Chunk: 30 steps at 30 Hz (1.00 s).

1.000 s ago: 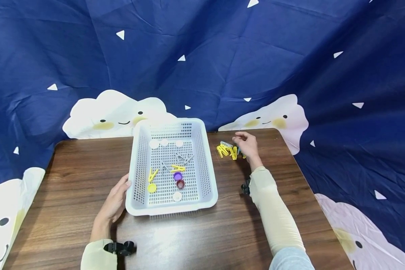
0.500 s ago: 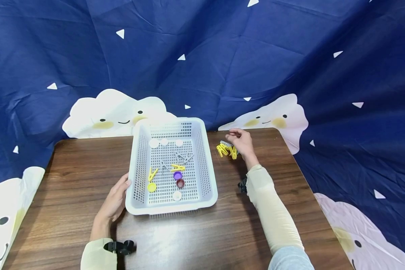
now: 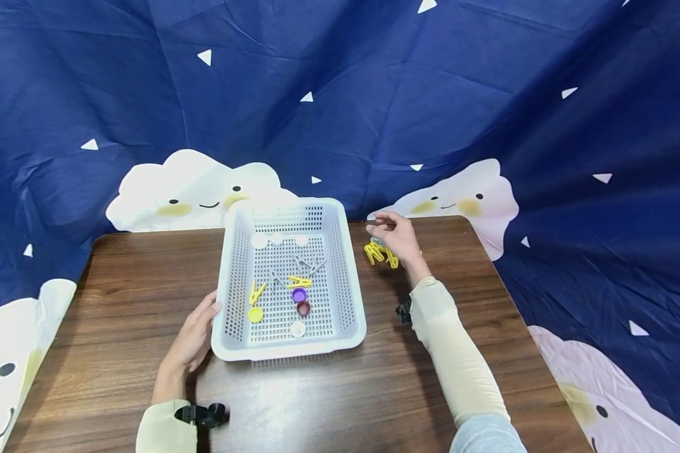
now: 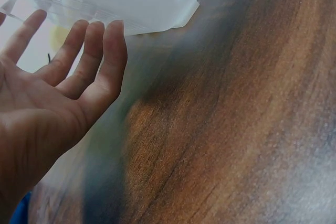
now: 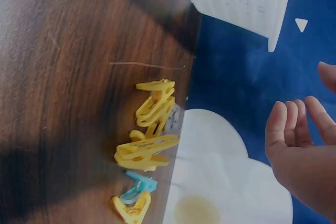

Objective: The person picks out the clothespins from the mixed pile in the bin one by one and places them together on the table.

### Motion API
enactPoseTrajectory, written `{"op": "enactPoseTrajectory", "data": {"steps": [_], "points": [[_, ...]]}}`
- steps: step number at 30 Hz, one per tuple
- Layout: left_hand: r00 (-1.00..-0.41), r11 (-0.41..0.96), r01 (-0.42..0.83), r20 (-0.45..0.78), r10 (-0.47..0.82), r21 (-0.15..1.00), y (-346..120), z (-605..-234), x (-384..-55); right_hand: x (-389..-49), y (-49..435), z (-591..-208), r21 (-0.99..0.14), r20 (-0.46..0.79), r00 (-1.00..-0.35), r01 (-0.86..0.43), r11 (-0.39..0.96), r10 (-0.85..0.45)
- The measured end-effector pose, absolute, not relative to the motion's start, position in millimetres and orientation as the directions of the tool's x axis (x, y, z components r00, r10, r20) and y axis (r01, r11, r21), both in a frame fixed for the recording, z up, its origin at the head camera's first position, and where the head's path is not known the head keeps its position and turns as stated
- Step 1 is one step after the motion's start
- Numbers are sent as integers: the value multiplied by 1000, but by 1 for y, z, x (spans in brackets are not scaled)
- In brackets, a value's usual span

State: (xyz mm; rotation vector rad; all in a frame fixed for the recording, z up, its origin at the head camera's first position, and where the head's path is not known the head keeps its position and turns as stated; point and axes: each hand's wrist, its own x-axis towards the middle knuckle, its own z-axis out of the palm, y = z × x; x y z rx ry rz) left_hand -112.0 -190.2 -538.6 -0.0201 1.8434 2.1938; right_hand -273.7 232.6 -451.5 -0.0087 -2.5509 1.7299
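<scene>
wooden table: left hand, loose, touches basket; right hand hovers, relaxed, above clothespins.

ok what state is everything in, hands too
white perforated plastic basket: upright
small round plastic caps: scattered in basket
grey and yellow plastic clips: scattered in basket
yellow plastic clips outside: loosely heaped
turquoise plastic clip: lying among them
left hand: touching the basket
right hand: raised, holding nothing visible

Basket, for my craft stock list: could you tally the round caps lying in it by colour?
Whitish caps: 4
Yellow cap: 1
Purple cap: 1
Dark red cap: 1
Total in the basket: 7 caps
</scene>
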Motion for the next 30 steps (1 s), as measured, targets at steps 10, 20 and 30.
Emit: {"op": "enactPoseTrajectory", "data": {"steps": [10, 20, 30], "points": [[-961, -146, -220, -188, 201, 965, -190, -538, -112, -272, 220, -444, -929, 73, -997, -79, 361, -30], [-961, -148, -225, -194, 196, 963, -190, -538, -112, -271, 207, -441, -914, 88, -993, -112, 391, -77], [-962, -141, -223, -194, 195, 965, -192, -540, -112, -266, 183, -437, -945, 136, -983, -167, 282, -124]]}}
